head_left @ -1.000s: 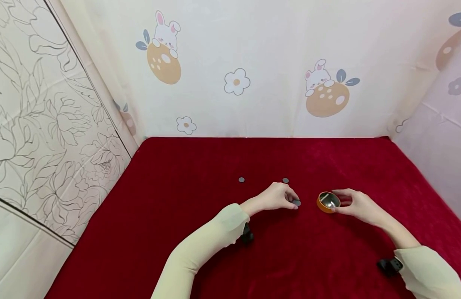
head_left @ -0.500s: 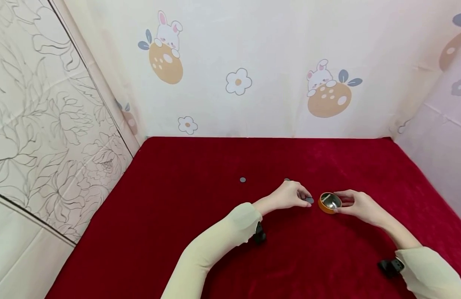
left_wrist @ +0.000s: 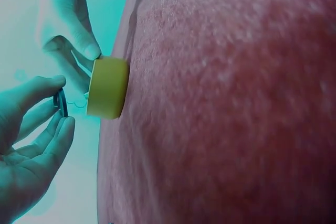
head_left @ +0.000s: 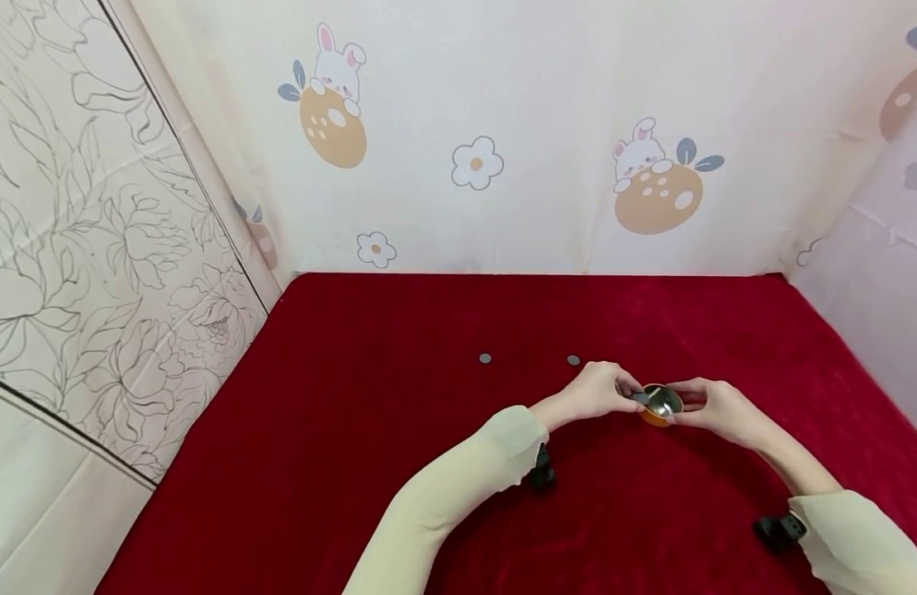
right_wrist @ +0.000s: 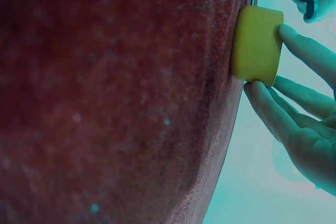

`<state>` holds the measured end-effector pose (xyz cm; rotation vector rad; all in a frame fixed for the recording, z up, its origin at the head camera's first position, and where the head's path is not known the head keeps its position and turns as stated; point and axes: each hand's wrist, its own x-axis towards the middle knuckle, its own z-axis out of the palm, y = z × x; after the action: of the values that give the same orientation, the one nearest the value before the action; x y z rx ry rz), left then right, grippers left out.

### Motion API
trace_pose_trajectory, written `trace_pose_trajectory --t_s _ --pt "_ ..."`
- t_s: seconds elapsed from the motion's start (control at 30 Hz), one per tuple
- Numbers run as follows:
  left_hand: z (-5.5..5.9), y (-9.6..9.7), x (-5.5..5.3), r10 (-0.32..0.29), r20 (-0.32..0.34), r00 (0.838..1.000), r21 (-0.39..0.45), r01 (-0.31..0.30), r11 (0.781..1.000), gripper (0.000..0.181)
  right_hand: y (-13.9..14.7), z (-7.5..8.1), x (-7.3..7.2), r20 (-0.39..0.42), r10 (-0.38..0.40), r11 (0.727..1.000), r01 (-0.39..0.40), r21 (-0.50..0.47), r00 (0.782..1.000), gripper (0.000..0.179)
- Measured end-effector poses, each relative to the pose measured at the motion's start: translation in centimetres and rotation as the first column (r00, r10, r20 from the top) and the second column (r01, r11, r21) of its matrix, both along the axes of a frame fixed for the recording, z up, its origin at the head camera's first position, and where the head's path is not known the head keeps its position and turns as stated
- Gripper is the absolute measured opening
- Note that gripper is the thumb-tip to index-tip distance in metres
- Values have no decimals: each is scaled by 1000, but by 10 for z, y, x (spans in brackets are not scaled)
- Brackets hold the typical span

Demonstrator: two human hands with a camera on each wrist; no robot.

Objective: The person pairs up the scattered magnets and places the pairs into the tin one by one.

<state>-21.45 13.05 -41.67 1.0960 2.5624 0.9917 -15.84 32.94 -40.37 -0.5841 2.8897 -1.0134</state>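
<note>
Your left hand [head_left: 598, 391] pinched discs [left_wrist: 63, 103] at 9 o'clock from the bowl [left_wrist: 108, 87] your half-spread right hand [head_left: 719, 409] gripped at 3.

Bowl [head_left: 662, 404] glossy metal inside; tablecloth [head_left: 295, 463] velvety; grey discs [head_left: 485, 359] apparently matt.

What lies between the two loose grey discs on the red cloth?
Only bare red cloth lies between one disc and the other disc, as the head view shows.

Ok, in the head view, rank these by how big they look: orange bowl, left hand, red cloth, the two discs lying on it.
1. Red cloth
2. Left hand
3. Orange bowl
Last: left disc and right disc, too alike to rank.
</note>
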Motion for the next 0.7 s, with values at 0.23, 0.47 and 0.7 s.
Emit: trace_pose_trajectory --t_s 0.23,0.47,0.7 --pt "-2 11 2 18 -7 1000 16 -18 1000 21 0 1 0 20 -3 1000 3 8 1000 47" --pt "-5 22 4 50 4 999 20 -50 999 23 0 3 2 47 -7 1000 7 7 999 49" --pt "-6 28 5 89 7 996 9 -89 996 21 -1 2 1 42 -6 1000 6 -1 999 48"
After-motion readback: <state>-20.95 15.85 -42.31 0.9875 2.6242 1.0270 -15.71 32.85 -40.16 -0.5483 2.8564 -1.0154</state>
